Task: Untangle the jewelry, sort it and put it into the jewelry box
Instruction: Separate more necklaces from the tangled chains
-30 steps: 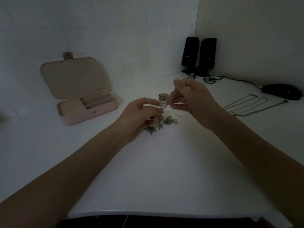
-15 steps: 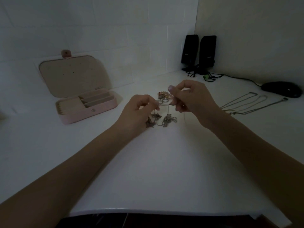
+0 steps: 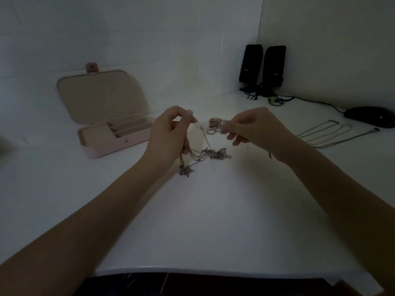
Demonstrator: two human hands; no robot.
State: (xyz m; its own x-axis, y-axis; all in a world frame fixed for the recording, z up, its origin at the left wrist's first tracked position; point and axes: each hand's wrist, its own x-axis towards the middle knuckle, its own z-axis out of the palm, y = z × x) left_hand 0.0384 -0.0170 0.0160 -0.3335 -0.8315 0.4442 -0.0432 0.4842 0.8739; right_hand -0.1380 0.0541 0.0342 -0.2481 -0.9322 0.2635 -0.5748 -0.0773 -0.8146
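A knot of silver chains with small charms (image 3: 206, 155) lies on the white table (image 3: 213, 221), partly lifted. My left hand (image 3: 168, 135) pinches one strand between thumb and forefinger and holds more strands in its curled lower fingers. Just right of the knot, my right hand (image 3: 256, 129) has thumb and forefinger pinched together, apparently on a very thin chain; a small end dangles under its wrist. Behind and between the hands is a small pile of rings (image 3: 214, 124). The pink jewelry box (image 3: 100, 149) stands open at the left, with its compartments showing.
Three untangled necklaces (image 3: 333, 133) lie stretched out at the right. A black mouse (image 3: 372, 116) and two black speakers (image 3: 263, 69) with cables sit in the back right corner. The table's front edge (image 3: 213, 271) is near me.
My hands have drawn apart, the left one leftward and the right one rightward. The knot of chains has spread out and hangs lower from my left hand.
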